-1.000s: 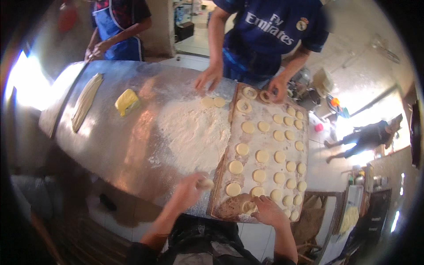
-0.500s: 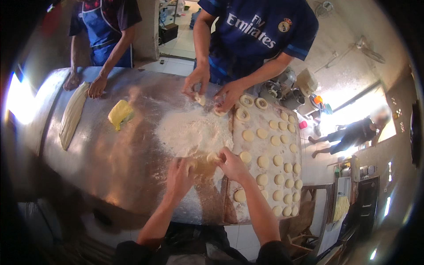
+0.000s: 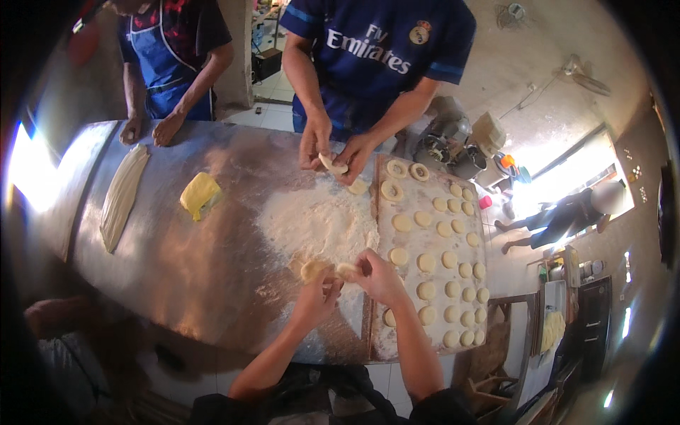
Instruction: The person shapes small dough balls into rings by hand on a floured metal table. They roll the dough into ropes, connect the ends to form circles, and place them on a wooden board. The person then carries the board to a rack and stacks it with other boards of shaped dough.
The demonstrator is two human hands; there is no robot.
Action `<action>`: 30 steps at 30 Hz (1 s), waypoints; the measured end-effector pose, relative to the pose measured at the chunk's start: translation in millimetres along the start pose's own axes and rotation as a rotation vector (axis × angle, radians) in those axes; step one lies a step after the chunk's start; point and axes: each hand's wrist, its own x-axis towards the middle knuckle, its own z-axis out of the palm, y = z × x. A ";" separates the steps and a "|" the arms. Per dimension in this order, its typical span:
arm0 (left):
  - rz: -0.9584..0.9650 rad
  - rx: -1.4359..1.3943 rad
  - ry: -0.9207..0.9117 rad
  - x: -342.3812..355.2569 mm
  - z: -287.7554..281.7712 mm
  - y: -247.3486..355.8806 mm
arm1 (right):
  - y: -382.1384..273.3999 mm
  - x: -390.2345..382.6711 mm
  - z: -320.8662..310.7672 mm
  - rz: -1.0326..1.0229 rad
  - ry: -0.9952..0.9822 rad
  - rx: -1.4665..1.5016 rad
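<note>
At the lower middle of the frame, the person's left hand (image 3: 316,301) and right hand (image 3: 379,278) come close together over the heap of loose white flour (image 3: 304,219) on the shiny metal desk (image 3: 177,276). The right hand's fingers are narrow, pinching a small pale dough piece (image 3: 347,271) near its edge, probably so that its soft face is not squashed. The left hand's fingers are curled beside a round, cream-coloured dough disc (image 3: 312,270); it touches their tips, but whether they grip it I cannot tell. Both pieces are at the near edge of the flour, which likely keeps them from sticking. Right of centre, a flour-dusted board (image 3: 386,346) bears flat, pale round discs (image 3: 426,263) in loose rows, apparently spaced so that they do not touch, with pale dough rings (image 3: 392,197) at its upper left corner. In the upper middle, a co-worker's hands (image 3: 350,156) hold a curved pale dough strip (image 3: 332,164). To the left, a yellow block (image 3: 200,194) and a long pale dough roll (image 3: 125,200) lie well apart, perhaps to stay clear of the flour.
</note>
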 end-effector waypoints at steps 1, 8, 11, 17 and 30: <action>0.060 -0.055 -0.019 -2.5 1.0 -2.0 | -4.2 -15.6 -2.4 0.025 0.019 0.140; 0.083 -0.213 -0.119 -43.9 18.9 36.4 | 12.4 -83.9 -8.2 -0.127 0.024 0.625; 0.136 -0.097 -0.111 -61.8 27.6 45.3 | 3.5 -108.0 -15.7 -0.133 0.032 0.678; 0.330 0.367 -0.014 -82.4 71.5 52.0 | 46.3 -103.2 2.6 -0.291 0.577 -0.159; 0.723 0.034 0.147 -137.1 180.6 25.3 | 129.8 -189.4 -36.2 -0.175 -0.274 1.553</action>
